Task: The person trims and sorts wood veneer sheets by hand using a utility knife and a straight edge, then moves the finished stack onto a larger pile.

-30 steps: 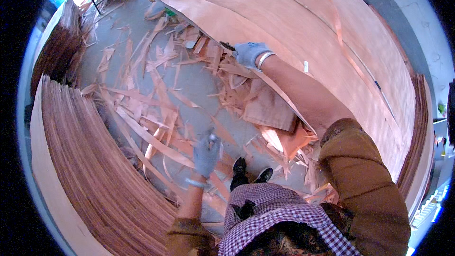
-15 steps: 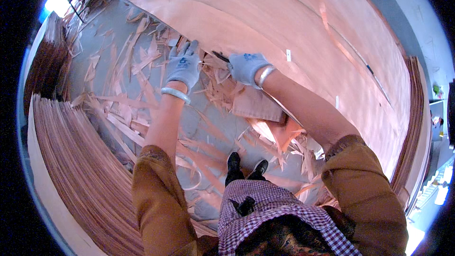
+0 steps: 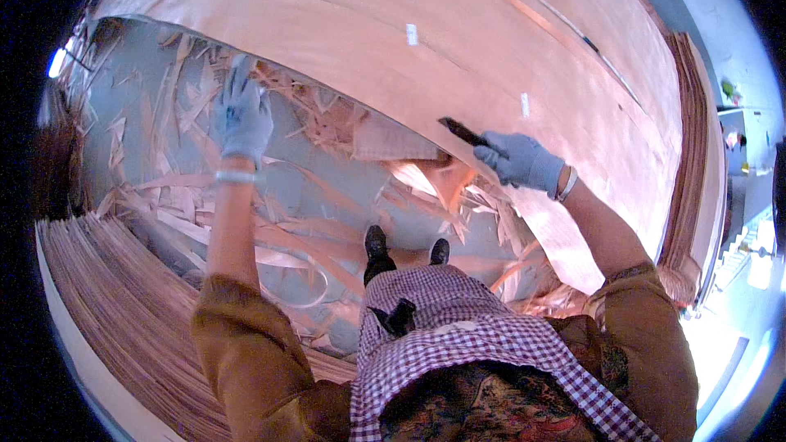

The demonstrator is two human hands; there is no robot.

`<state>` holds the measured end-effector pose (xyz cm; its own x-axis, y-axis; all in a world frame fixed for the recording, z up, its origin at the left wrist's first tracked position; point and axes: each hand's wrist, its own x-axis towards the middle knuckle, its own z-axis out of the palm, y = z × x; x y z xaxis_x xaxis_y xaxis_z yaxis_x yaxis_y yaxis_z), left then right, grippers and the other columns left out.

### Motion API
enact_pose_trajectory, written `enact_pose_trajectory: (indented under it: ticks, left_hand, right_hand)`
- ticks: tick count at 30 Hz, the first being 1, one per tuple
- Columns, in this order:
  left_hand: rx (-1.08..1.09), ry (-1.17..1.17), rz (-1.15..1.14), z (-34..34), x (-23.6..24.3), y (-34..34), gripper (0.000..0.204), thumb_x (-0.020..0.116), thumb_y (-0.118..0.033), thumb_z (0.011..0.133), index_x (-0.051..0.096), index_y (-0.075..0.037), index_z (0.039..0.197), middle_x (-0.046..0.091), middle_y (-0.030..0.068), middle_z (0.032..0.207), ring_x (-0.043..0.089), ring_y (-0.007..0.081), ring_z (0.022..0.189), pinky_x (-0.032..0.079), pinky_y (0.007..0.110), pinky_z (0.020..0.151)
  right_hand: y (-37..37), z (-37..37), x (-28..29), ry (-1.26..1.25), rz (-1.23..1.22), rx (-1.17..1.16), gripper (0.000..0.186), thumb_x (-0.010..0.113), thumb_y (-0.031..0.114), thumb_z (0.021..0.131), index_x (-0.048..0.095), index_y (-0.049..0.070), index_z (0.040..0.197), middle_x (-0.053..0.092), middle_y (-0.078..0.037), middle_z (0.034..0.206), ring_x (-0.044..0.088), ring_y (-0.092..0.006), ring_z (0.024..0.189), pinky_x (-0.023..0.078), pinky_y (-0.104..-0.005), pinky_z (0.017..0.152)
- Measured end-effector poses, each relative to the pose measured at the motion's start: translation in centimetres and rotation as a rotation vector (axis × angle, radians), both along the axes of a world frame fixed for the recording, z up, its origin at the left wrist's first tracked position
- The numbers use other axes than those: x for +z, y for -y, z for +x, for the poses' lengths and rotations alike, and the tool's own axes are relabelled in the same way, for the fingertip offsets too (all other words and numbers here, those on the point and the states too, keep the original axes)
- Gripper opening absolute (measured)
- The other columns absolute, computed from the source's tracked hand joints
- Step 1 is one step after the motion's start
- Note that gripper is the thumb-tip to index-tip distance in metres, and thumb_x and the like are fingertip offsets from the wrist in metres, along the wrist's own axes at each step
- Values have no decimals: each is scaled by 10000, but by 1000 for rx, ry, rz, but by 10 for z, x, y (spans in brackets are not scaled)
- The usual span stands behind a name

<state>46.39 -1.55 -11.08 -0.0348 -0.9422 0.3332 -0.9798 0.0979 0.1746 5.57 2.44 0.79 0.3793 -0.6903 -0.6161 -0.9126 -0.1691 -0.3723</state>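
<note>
My right hand (image 3: pixel 524 160), in a pale blue-white work glove, is closed around a short black cutting knife (image 3: pixel 463 132). The knife points up and left over a large pinkish wood veneer sheet (image 3: pixel 360 41), near its front edge. Farther left, my left hand (image 3: pixel 246 119), gloved alike, has its fingers stretched out just in front of the sheet's edge and holds nothing I can see. Slight blur hides whether its fingertips touch the edge. Below my right hand, a pale veneer strip (image 3: pixel 561 237) hangs down.
Torn veneer scraps (image 3: pixel 286 229) litter the grey floor around my shoes (image 3: pixel 376 243). A tall stack of veneer sheets (image 3: pixel 123 303) stands at the left, another stack (image 3: pixel 686 155) at the right. A thin rod (image 3: pixel 585 37) and small white tags (image 3: pixel 412 33) lie on the sheet.
My hands have moved apart: the left to the left along the edge, the right rightward and nearer with the knife. The view has shifted, and a pale strip now hangs below my right hand.
</note>
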Motion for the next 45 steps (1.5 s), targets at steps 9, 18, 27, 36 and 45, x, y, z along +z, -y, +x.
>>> enact_pose_trajectory:
  ticks: [9, 18, 27, 36, 45]
  left_hand:
    - [-347, -202, 21, -190, 43, -115, 104, 585, -74, 721, 558, -7, 796, 460, 165, 1275, 430, 317, 1176, 319, 441, 997]
    - [-205, 59, 143, -227, 40, -99, 179, 550, -87, 759, 604, -14, 913, 399, 126, 1357, 385, 274, 1242, 290, 419, 1033]
    - [-138, 313, 333, -241, 48, -95, 263, 515, -119, 782, 639, -39, 1000, 368, 70, 1395, 351, 215, 1275, 273, 377, 1042]
    - [-120, 252, 269, -243, 38, -94, 241, 505, -138, 796, 641, -41, 970, 359, 69, 1402, 337, 224, 1284, 266, 381, 1040]
    - [-222, 0, 100, -241, 44, -107, 181, 546, -61, 745, 606, 7, 902, 434, 133, 1329, 438, 312, 1175, 365, 390, 978]
  right_hand:
    - [-19, -48, -14, -74, -124, 256, 333, 386, 373, 907, 526, 77, 970, 621, -184, 780, 613, -366, 758, 467, -457, 675]
    - [-8, -39, -17, 72, -299, 373, 293, 431, 298, 871, 625, 87, 932, 645, -176, 855, 629, -349, 807, 487, -441, 669]
    - [-11, -27, -24, -21, -327, 371, 273, 487, 255, 828, 653, 77, 953, 657, -159, 921, 639, -318, 867, 499, -422, 710]
    - [-82, -128, -34, -58, -258, 240, 271, 448, 284, 863, 561, 41, 908, 639, -199, 812, 634, -362, 773, 488, -458, 656]
    - [-130, -195, -5, -108, -98, 134, 345, 387, 369, 906, 535, 70, 994, 616, -216, 812, 601, -375, 767, 456, -451, 696]
